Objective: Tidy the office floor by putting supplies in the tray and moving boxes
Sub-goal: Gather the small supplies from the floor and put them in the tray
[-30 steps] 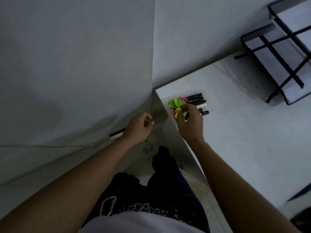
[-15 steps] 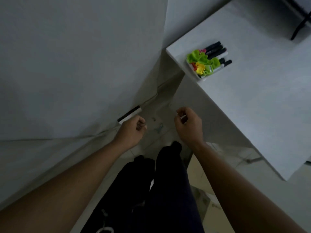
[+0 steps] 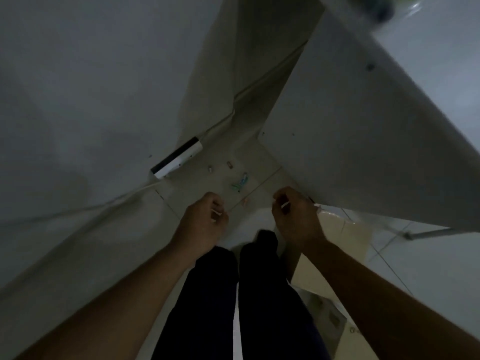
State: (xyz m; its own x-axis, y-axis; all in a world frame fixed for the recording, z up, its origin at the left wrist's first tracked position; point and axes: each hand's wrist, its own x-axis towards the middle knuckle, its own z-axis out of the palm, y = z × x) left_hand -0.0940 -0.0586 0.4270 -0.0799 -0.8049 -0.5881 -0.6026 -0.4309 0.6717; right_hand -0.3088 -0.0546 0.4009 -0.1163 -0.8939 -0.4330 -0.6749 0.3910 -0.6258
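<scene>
Several small supplies lie on the pale floor in the corner: green and teal clips, a small reddish clip, a tiny pale piece and a pinkish piece. My left hand hangs just below and left of them, fingers curled in, nothing seen in it. My right hand hangs to their right, also curled and empty as far as I can tell. Neither hand touches the supplies. The tray on the desk is only a blurred dark and green patch at the top edge.
A white and black power strip with its cable lies along the wall on the left. The white desk's side panel closes off the right. A flat cardboard box lies under my right forearm. My dark-trousered legs fill the bottom centre.
The view has tipped down from the desk tray to the floor corner. My right hand left the tray and both hands have dropped toward the scattered clips.
</scene>
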